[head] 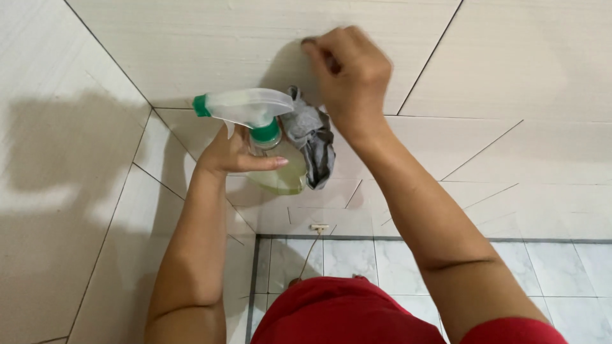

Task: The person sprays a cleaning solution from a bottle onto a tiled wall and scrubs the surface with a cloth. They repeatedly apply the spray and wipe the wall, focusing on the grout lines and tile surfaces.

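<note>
left hand [233,153]: grips the spray bottle [258,137] near the corner
right hand [350,73]: closed on the grey cloth [312,140], pressed to the wall tile [510,57]
advice: firm, overlapping strokes; nozzle aimed away

Bright, sharp, dark shadow at left
</note>
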